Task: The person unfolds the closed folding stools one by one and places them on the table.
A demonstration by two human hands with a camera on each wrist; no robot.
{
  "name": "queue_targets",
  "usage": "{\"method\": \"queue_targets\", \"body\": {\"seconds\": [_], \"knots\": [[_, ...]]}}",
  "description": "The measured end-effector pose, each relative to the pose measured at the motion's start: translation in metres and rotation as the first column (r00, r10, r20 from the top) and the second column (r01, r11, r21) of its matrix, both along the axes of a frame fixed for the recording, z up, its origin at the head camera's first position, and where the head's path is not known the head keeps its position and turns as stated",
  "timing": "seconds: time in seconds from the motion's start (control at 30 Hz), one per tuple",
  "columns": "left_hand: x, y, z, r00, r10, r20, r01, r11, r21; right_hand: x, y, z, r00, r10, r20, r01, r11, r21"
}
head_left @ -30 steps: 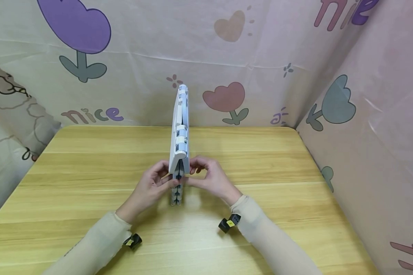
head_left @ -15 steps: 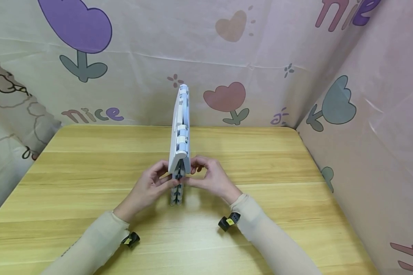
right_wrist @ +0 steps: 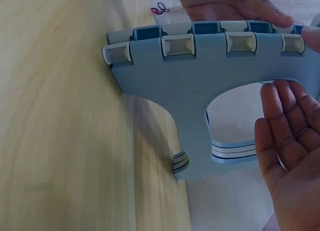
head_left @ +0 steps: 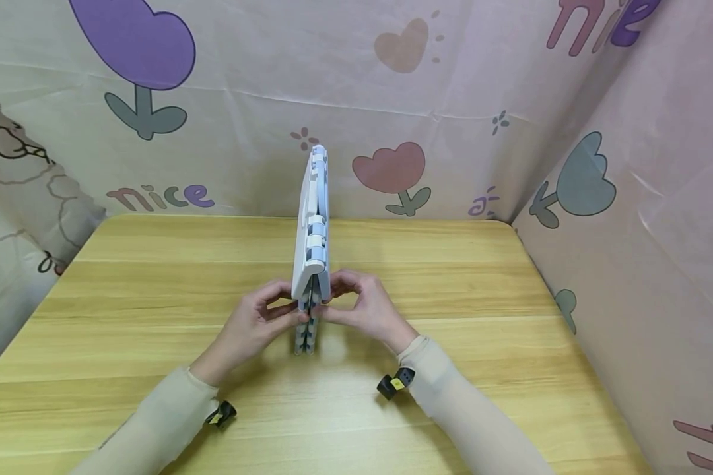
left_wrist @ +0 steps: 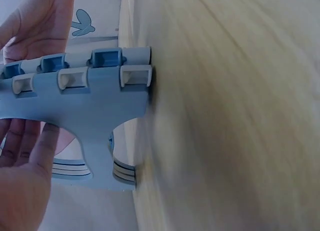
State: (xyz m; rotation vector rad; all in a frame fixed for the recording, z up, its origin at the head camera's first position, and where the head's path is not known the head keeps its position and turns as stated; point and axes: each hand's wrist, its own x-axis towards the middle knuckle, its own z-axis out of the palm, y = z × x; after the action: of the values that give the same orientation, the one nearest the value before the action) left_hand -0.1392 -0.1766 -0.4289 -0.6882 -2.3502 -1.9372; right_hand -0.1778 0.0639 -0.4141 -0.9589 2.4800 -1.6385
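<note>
A folding stool (head_left: 317,227) in white and pale blue-grey plastic stands upright, folded flat, on the wooden table (head_left: 451,284). Its hinged side panel (left_wrist: 90,101), with a cutout, shows close up in the left wrist view. My left hand (head_left: 246,330) holds the panels from the left, thumb on the near hinged edge. From the right, my right hand (head_left: 365,310) holds the other panel, its thumb also on the hinge edge. In the right wrist view, the fingers (right_wrist: 285,123) of that hand reach into the cutout. The far ends of the left fingers are hidden behind the stool.
A patterned cloth (head_left: 261,86) hangs behind the table, and another cloth wall (head_left: 659,218) runs along its right side. Small black wrist cameras (head_left: 395,382) sit below both wrists. Wooden tabletop surrounds the stool on both sides.
Both hands keep their hold on the stool, which stays in place. The left wrist and forearm have shifted slightly left and lower. The head view has moved a little.
</note>
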Motion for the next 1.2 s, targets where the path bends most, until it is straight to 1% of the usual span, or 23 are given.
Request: {"method": "queue_targets", "body": {"seconds": [0.13,0.23,0.33,0.57,0.87,1.03,1.2], "knots": [[0.001,-0.004,0.002,0.999,0.027,-0.031,-0.029,0.997,-0.072,-0.001,-0.001,-0.001,1.0,0.0,-0.006,0.0,1.0,0.001],[0.0,-0.007,0.003,0.999,0.022,-0.05,-0.027,0.995,-0.097,-0.001,-0.002,-0.002,1.0,0.0,0.004,0.0,1.0,0.001],[0.0,-0.008,0.004,0.998,0.008,-0.066,-0.014,0.996,-0.091,-0.001,-0.003,-0.001,1.0,0.002,0.011,-0.002,1.0,-0.002],[0.0,-0.008,0.004,0.995,-0.024,-0.102,0.016,0.996,-0.084,-0.001,-0.003,-0.002,1.0,0.013,-0.004,-0.013,1.0,-0.005],[0.0,-0.009,0.005,0.995,-0.041,-0.095,0.033,0.996,-0.081,0.0,0.0,-0.001,1.0,0.011,-0.016,-0.011,1.0,0.006],[0.001,-0.012,0.004,0.996,-0.044,-0.083,0.039,0.997,-0.072,0.0,0.006,-0.002,1.0,-0.012,-0.026,0.013,1.0,0.023],[0.001,-0.014,0.004,0.996,-0.045,-0.078,0.04,0.997,-0.072,0.001,0.015,-0.001,0.999,-0.043,-0.001,0.043,0.999,0.02]]}}
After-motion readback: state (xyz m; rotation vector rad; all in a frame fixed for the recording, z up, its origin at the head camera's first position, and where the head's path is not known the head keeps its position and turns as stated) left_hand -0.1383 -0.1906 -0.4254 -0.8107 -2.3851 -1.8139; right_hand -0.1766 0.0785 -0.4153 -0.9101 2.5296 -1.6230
